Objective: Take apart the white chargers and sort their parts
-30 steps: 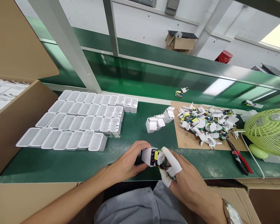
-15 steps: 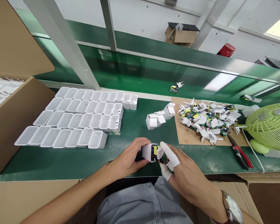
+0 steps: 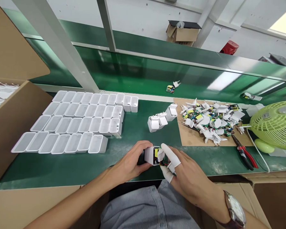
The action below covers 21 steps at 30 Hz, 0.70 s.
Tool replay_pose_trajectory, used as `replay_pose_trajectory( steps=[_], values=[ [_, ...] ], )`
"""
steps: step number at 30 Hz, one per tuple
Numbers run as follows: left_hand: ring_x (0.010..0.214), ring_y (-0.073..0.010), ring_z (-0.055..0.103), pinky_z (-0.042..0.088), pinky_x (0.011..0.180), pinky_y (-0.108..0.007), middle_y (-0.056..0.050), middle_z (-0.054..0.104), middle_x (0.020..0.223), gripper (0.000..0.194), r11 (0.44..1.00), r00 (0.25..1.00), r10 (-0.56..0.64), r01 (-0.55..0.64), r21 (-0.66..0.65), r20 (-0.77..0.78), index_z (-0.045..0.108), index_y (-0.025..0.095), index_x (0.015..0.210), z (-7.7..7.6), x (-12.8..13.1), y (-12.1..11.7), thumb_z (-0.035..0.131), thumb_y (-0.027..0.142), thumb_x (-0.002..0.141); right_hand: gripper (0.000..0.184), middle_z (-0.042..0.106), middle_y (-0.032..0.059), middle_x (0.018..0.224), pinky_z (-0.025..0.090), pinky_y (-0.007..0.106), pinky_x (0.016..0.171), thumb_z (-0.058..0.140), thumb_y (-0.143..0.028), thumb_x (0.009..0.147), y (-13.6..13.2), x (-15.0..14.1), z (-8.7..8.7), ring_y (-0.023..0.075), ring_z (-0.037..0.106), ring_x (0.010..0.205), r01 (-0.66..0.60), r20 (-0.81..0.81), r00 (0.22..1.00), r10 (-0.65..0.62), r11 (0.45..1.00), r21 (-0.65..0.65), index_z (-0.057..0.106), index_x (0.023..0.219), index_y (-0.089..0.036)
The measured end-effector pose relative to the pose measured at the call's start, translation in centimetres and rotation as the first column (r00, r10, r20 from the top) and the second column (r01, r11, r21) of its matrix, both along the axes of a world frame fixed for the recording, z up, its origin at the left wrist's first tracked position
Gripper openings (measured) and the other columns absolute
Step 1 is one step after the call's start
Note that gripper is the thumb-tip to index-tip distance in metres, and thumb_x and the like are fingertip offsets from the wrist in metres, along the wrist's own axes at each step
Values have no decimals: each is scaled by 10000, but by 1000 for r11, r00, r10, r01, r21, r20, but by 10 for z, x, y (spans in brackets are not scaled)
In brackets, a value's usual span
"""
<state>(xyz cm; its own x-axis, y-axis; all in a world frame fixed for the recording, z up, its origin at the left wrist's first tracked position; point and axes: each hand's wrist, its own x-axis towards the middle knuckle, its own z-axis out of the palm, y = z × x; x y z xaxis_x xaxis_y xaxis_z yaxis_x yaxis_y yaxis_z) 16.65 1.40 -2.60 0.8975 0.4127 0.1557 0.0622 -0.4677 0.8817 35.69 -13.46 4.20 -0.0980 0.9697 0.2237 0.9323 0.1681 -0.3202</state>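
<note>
My left hand point(image 3: 133, 162) is closed around a white plastic charger case point(image 3: 149, 155), its open end turned to the right. Between the finger-cotted thumb and forefinger of my right hand point(image 3: 181, 168) is a circuit board with a plug piece point(image 3: 160, 155). The board, with yellow and dark parts, sits partly inside the case's mouth; its wires and part of the plug show beside my fingers. Beyond my hands stand several white cases with plug pieces at their tops point(image 3: 157, 122). Rows of open white cases point(image 3: 72, 125) stand to the left.
On brown cardboard point(image 3: 188, 140) at the right lies a heap of boards with plugs point(image 3: 212, 122). Red-handled pliers point(image 3: 244, 154) and a green fan point(image 3: 274, 127) are beyond it. A large carton point(image 3: 21, 127) borders the left side. One loose board point(image 3: 170, 89) lies at the back.
The circuit board has gone a little deeper into the case, and my right hand has moved slightly left toward my left hand. The camera view has shifted slightly.
</note>
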Motion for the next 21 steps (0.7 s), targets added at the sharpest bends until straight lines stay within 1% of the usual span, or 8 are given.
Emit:
replay_pose_trajectory(
  steps=[4, 7, 10, 12, 14, 17, 19, 21],
  values=[
    [1298, -256, 565, 532, 1093, -447, -110, 581, 1380, 566, 999, 999, -8, 6, 44, 47, 437, 276, 1447, 0, 1, 2, 708, 200, 956, 687, 677, 222, 1310, 652, 511, 841, 478, -53, 926, 5, -1, -6, 332, 712, 1017, -31, -18, 999, 31, 999, 20, 302, 1587, -110],
    [1302, -270, 551, 532, 1105, -470, -108, 606, 1391, 595, 995, 999, -39, 39, 89, -3, 436, 286, 1506, 0, 1, 5, 702, 235, 976, 584, 675, 187, 1335, 622, 535, 957, 497, -100, 976, 8, 3, -7, 322, 675, 1156, -10, -194, 981, 19, 999, 44, 399, 1548, -158],
    [1278, -234, 594, 563, 1080, -422, -98, 608, 1414, 609, 991, 995, -67, 74, 111, -70, 345, 307, 1593, 1, -3, 6, 571, 189, 1040, 569, 599, 128, 1473, 536, 502, 1126, 406, -40, 992, 7, 11, -17, 252, 570, 1368, 34, -425, 905, -35, 999, -10, 467, 1523, -234],
    [1292, -203, 604, 565, 1082, -389, -88, 609, 1433, 598, 981, 997, -51, 62, 182, -63, 298, 306, 1619, 9, -6, 9, 440, 122, 1068, 589, 516, 97, 1570, 467, 498, 1198, 403, -21, 988, 5, 15, -31, 233, 488, 1461, 14, -498, 867, -29, 999, -33, 496, 1511, -273],
    [1329, -192, 588, 534, 1123, -385, -79, 606, 1460, 579, 953, 1000, -18, 22, 303, -15, 342, 294, 1603, 28, -8, 16, 387, 83, 1066, 581, 496, 86, 1585, 453, 487, 1209, 450, -30, 994, 6, 14, -49, 231, 474, 1473, -9, -526, 850, 18, 1000, 19, 517, 1501, -307],
    [1329, -206, 594, 498, 1160, -390, -57, 646, 1425, 456, 894, 996, 45, -75, 442, 80, 519, 285, 1487, 79, 2, 41, 510, 149, 1053, 529, 579, 103, 1440, 546, 432, 1112, 511, -61, 1007, 10, 7, -68, 222, 582, 1343, 34, -521, 851, 72, 981, 191, 566, 1456, -334],
    [1259, -222, 643, 524, 1122, -390, -46, 690, 1359, 349, 872, 991, 96, -126, 472, 88, 613, 285, 1384, 116, 22, 66, 592, 270, 1035, 494, 600, 117, 1301, 596, 410, 1023, 539, -84, 1004, 11, 2, -72, 224, 640, 1208, 74, -492, 868, 63, 964, 255, 595, 1431, -325],
    [1172, -246, 687, 574, 1034, -389, -56, 699, 1348, 358, 869, 989, 145, -117, 481, -22, 648, 272, 1334, 142, 52, 97, 603, 426, 1014, 494, 585, 122, 1205, 623, 398, 947, 550, -87, 986, 10, -2, -72, 226, 662, 1095, 115, -469, 882, 31, 953, 280, 603, 1425, -305]
  ],
)
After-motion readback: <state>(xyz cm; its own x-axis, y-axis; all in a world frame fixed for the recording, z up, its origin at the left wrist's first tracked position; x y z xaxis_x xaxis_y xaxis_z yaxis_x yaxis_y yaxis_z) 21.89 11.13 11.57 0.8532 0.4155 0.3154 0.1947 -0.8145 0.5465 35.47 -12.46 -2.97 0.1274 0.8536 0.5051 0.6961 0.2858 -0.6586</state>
